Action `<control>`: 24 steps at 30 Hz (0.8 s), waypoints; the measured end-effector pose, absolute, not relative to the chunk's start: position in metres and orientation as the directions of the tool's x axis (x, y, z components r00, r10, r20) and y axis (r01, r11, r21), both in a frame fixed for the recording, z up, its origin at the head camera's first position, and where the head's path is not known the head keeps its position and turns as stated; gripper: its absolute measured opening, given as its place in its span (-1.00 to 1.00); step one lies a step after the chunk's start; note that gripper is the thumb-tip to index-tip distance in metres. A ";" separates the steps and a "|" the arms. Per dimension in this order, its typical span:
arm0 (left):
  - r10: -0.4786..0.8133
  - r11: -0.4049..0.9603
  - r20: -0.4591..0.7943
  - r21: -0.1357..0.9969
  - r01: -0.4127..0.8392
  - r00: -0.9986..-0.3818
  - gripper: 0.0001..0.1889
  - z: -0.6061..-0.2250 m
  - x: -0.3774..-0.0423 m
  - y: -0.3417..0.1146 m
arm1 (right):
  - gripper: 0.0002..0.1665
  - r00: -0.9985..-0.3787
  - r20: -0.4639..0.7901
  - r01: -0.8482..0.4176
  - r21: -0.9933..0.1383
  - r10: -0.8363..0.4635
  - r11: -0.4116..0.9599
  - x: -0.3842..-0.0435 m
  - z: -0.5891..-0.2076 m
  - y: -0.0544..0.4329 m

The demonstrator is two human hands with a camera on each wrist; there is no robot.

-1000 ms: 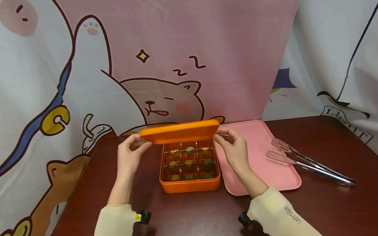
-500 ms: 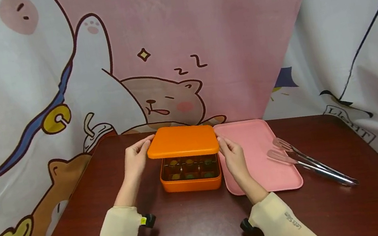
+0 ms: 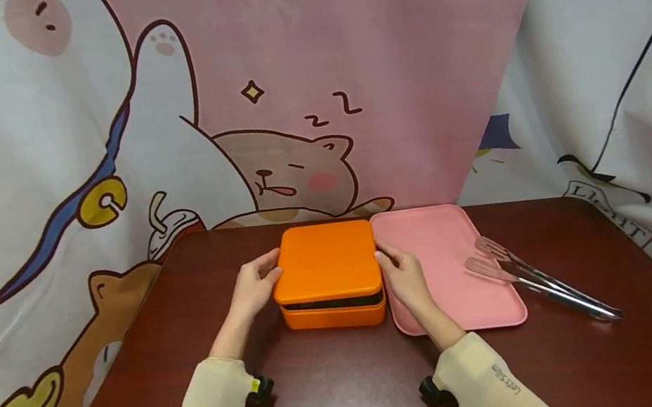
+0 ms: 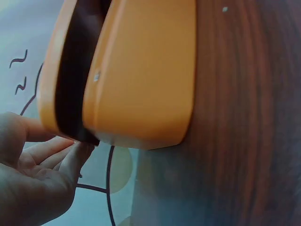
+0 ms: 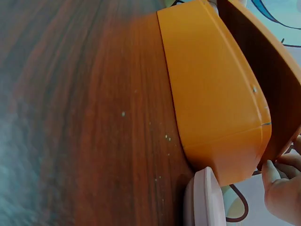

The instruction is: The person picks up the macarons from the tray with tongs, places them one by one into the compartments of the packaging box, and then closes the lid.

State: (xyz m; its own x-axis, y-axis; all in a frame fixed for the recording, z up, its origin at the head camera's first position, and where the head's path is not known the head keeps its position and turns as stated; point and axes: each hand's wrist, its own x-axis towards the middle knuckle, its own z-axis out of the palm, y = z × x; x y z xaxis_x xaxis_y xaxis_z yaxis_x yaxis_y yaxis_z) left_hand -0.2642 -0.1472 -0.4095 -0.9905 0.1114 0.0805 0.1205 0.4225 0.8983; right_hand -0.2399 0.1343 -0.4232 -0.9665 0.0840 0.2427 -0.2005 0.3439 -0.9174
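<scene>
An orange lid (image 3: 328, 260) lies close over an orange box (image 3: 334, 315) on the table, with a dark gap between them along the front. My left hand (image 3: 253, 285) pinches the lid's left edge between thumb and fingers. On the opposite side, my right hand (image 3: 402, 272) grips the lid's right edge. The left wrist view shows the lid (image 4: 49, 89) tilted off the box wall (image 4: 146, 70), fingertips at its rim. In the right wrist view, thumb and fingers of the right hand (image 5: 284, 188) hold the lid's corner. The box's divided inside is hidden under the lid.
A pink tray (image 3: 439, 271) lies right beside the box. Metal tongs (image 3: 551, 289) with pinkish tips rest partly on the tray and partly on the dark wooden table (image 3: 344, 400). A printed cartoon curtain (image 3: 396, 78) hangs behind the table.
Both hands have brought the lid down and toward me, from raised behind the box to nearly flat over it. The divided inside with its small round pieces has gone from sight.
</scene>
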 end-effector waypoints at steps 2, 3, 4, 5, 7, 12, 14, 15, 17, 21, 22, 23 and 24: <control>0.110 0.447 0.071 0.887 0.113 -0.991 -0.51 -0.414 -0.265 -0.144 | -0.52 -0.964 0.247 -0.193 -0.903 0.096 0.385 -0.244 -0.430 0.137; 0.112 0.456 0.067 0.883 0.111 -0.991 -0.50 -0.416 -0.265 -0.142 | -0.52 -0.964 0.247 -0.188 -0.898 0.101 0.398 -0.245 -0.431 0.138; 0.112 0.464 0.060 0.880 0.106 -0.992 -0.50 -0.417 -0.265 -0.141 | -0.52 -0.965 0.243 -0.183 -0.896 0.101 0.404 -0.246 -0.433 0.139; 0.111 0.474 0.056 0.875 0.102 -0.992 -0.50 -0.418 -0.265 -0.140 | -0.52 -0.965 0.241 -0.181 -0.896 0.101 0.406 -0.246 -0.434 0.139; 0.107 0.483 0.054 0.870 0.100 -0.993 -0.50 -0.419 -0.265 -0.139 | -0.52 -0.968 0.231 -0.173 -0.899 0.100 0.403 -0.247 -0.436 0.140; 0.108 0.489 0.069 0.865 0.113 -0.992 -0.50 -0.418 -0.266 -0.138 | -0.52 -0.970 0.220 -0.164 -0.904 0.100 0.394 -0.248 -0.438 0.140; 0.112 0.490 0.065 0.865 0.112 -0.992 -0.49 -0.418 -0.266 -0.138 | -0.51 -0.973 0.208 -0.153 -0.907 0.099 0.393 -0.247 -0.440 0.141; 0.113 0.491 0.060 0.865 0.108 -0.992 -0.49 -0.418 -0.266 -0.138 | -0.51 -0.975 0.199 -0.146 -0.908 0.099 0.393 -0.246 -0.440 0.141; 0.113 0.491 0.054 0.865 0.103 -0.992 -0.49 -0.419 -0.265 -0.138 | -0.50 -0.978 0.183 -0.131 -0.911 0.099 0.390 -0.245 -0.442 0.141; 0.109 0.487 0.059 0.867 0.105 -0.992 -0.49 -0.420 -0.264 -0.138 | -0.50 -0.980 0.173 -0.122 -0.914 0.101 0.386 -0.244 -0.443 0.141; 0.109 0.488 0.060 0.866 0.106 -0.992 -0.50 -0.420 -0.263 -0.138 | -0.50 -0.979 0.176 -0.124 -0.913 0.102 0.388 -0.244 -0.443 0.141; 0.109 0.489 0.060 0.866 0.106 -0.992 -0.49 -0.420 -0.263 -0.139 | -0.49 -0.979 0.178 -0.126 -0.912 0.100 0.390 -0.244 -0.443 0.140; 0.106 0.489 0.057 0.866 0.102 -0.993 -0.50 -0.420 -0.263 -0.139 | -0.49 -0.979 0.178 -0.126 -0.911 0.098 0.393 -0.244 -0.442 0.140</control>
